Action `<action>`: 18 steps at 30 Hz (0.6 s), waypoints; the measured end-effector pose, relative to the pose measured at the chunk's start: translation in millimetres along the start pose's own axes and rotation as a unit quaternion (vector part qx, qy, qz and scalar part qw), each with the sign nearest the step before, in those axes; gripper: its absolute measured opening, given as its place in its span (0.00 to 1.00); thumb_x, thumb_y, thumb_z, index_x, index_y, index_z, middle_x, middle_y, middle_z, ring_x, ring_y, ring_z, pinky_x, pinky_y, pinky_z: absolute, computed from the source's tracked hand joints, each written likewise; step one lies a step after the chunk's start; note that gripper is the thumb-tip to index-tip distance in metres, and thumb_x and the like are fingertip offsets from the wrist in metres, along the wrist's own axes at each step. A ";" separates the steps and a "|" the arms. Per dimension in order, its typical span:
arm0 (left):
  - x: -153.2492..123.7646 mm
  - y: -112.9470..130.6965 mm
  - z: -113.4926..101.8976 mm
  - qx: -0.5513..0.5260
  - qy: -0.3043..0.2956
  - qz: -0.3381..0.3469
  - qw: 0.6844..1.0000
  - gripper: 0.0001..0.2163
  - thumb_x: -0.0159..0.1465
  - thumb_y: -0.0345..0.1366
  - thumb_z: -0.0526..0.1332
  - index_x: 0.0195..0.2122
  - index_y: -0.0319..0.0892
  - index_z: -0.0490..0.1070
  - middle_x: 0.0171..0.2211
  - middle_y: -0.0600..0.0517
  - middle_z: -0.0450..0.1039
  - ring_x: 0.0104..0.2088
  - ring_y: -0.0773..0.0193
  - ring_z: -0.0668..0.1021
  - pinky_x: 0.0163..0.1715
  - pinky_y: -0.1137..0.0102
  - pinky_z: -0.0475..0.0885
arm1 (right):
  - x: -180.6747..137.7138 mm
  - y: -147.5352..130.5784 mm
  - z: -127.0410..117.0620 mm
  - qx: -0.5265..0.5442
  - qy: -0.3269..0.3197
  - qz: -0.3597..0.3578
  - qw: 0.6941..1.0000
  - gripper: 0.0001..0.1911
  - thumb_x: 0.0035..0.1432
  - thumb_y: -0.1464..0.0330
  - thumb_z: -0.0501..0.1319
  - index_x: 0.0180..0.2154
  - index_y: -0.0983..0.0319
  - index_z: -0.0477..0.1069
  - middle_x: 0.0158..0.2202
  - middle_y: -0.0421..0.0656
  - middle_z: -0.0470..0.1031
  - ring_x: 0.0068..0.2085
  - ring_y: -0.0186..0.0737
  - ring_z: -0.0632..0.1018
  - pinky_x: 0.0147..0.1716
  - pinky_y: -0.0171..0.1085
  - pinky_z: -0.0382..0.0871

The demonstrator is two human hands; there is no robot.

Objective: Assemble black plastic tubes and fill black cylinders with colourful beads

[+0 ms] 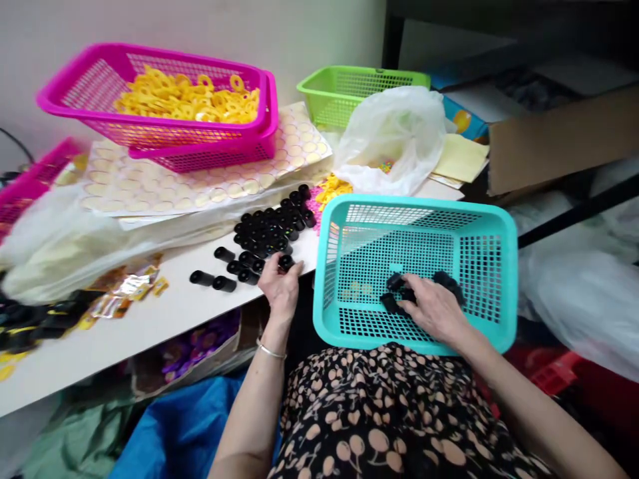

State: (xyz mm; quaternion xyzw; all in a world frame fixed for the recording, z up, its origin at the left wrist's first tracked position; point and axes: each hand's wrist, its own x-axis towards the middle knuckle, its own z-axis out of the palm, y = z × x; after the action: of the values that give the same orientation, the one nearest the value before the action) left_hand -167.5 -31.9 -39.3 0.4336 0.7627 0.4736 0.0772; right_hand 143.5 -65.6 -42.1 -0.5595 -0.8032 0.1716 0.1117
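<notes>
At centre, the left hand [279, 287], nearly closed, pinches a black tube [286, 263]; right of centre, the right hand [435, 309] curls half-open over loose tubes [389, 303] in a turquoise basket [510, 266]; its hold I cannot tell.

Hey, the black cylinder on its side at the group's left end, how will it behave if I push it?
The black cylinder would probably roll, given its round wall and sideways pose. It is likely stiff: another cylinder in the left hand shows no visible squashing. Its glossy surface may feel slippery.
</notes>
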 end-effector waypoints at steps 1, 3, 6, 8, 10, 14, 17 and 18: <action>0.9 0.1 2.1 0.016 -0.001 0.007 1.000 0.20 0.47 0.40 0.68 0.42 0.42 0.75 0.25 0.58 0.66 0.24 0.69 0.66 0.29 0.71 0.64 | 0.7 1.9 -1.8 0.024 -0.006 0.009 1.000 0.15 0.57 0.66 0.57 0.47 0.61 0.65 0.38 0.47 0.74 0.41 0.47 0.74 0.37 0.42 0.64; 3.1 1.0 5.5 0.043 0.001 0.034 0.999 0.19 0.48 0.41 0.68 0.41 0.41 0.75 0.23 0.58 0.65 0.24 0.69 0.66 0.29 0.71 0.63 | 1.2 5.6 -4.4 0.075 -0.008 0.033 0.997 0.16 0.56 0.66 0.59 0.47 0.59 0.64 0.41 0.45 0.75 0.40 0.44 0.74 0.37 0.40 0.64; 6.1 2.1 9.2 0.078 0.009 0.074 0.994 0.17 0.49 0.43 0.67 0.39 0.41 0.75 0.23 0.57 0.64 0.25 0.68 0.66 0.29 0.71 0.61 | 2.3 8.8 -5.1 0.125 0.016 0.071 0.989 0.14 0.56 0.67 0.59 0.46 0.59 0.64 0.42 0.42 0.75 0.38 0.41 0.74 0.37 0.38 0.64; 7.0 2.3 10.2 0.103 0.010 0.087 0.991 0.17 0.49 0.44 0.67 0.38 0.41 0.75 0.23 0.57 0.63 0.26 0.67 0.65 0.30 0.70 0.61 | 4.3 7.9 -4.9 0.109 0.051 0.074 0.990 0.11 0.57 0.67 0.58 0.43 0.60 0.66 0.41 0.43 0.74 0.40 0.42 0.73 0.38 0.39 0.63; 7.2 1.9 9.9 0.120 0.008 0.096 0.988 0.16 0.51 0.44 0.66 0.37 0.40 0.75 0.24 0.56 0.63 0.26 0.66 0.66 0.31 0.70 0.61 | 7.3 4.0 -5.1 0.063 0.075 0.047 0.994 0.10 0.58 0.66 0.58 0.42 0.61 0.68 0.40 0.46 0.74 0.42 0.44 0.71 0.40 0.40 0.62; 8.4 -3.5 5.8 0.151 0.013 0.112 0.982 0.16 0.52 0.43 0.65 0.38 0.39 0.72 0.25 0.54 0.63 0.29 0.62 0.68 0.34 0.67 0.64 | 14.7 -7.4 -5.3 -0.019 0.062 -0.003 0.998 0.09 0.58 0.64 0.58 0.40 0.61 0.70 0.39 0.47 0.75 0.42 0.46 0.69 0.40 0.42 0.60; 8.6 -7.8 -1.5 0.154 0.019 0.145 0.977 0.20 0.51 0.44 0.67 0.42 0.40 0.70 0.25 0.52 0.63 0.35 0.54 0.70 0.37 0.62 0.65 | 20.1 -7.9 -3.3 -0.014 0.055 -0.014 0.998 0.07 0.59 0.68 0.55 0.36 0.60 0.71 0.35 0.46 0.75 0.39 0.45 0.69 0.39 0.43 0.60; 7.4 -7.2 -5.3 0.142 0.025 0.164 0.976 0.21 0.50 0.44 0.68 0.43 0.41 0.69 0.26 0.52 0.63 0.38 0.52 0.71 0.38 0.61 0.65 | 21.6 -5.3 -2.5 0.016 0.069 -0.013 0.997 0.07 0.58 0.69 0.55 0.36 0.60 0.71 0.34 0.45 0.75 0.39 0.44 0.69 0.40 0.43 0.60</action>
State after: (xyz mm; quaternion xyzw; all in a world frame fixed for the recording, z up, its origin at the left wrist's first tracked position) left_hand -179.1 -31.2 -40.0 0.5472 0.7425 0.3774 -0.0826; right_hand 132.3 -46.7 -38.0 -0.5579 -0.7977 0.1437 0.1783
